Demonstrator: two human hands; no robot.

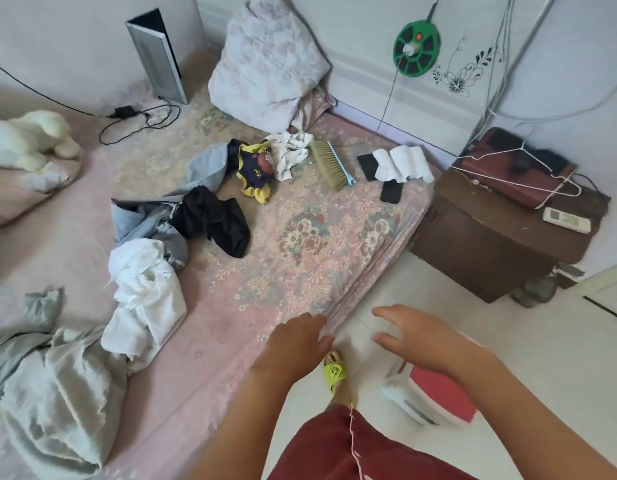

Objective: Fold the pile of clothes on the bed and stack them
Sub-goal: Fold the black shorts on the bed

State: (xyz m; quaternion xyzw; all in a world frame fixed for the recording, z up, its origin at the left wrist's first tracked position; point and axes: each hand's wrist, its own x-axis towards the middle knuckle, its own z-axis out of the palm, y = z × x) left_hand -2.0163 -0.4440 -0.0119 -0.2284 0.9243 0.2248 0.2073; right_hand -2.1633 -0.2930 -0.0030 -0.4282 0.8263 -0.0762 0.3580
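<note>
Two hands: both bare and reaching forward over the near corner of the bed (300,258), neither one holding anything.
Left hand (293,344): fingers relaxed and slightly bent, hanging at the mattress edge; whether the fingertips touch the sheet I cannot tell.
Right hand (421,337): spread open, fingers straight, over the pale floor (508,341) just beside the bed.
Clothes: unfolded and scattered across the floral sheet, well apart from both hands.
White garment (144,292): crumpled at the left of the bed, touching the denim piece above it.
Denim piece (151,223): light blue, rumpled, stretching up toward the middle of the bed.
Black garment (213,220): bunched just right of the denim.
Navy and yellow top (255,171): farther back, beside a small white cloth (286,150).
Grey-green blanket (54,386): heaped at the lower left corner.
Brush (329,166): lying near the far edge, blue handle pointing right.
Paper rolls (404,164): white, next to two dark phones (391,191).
Pillow (265,60): leaning against the wall at the head of the bed.
Brown cabinet (490,247): right of the bed, with a wire hanger (528,168) on top.
Foot: a green slipper (334,372) on the floor between the hands.
</note>
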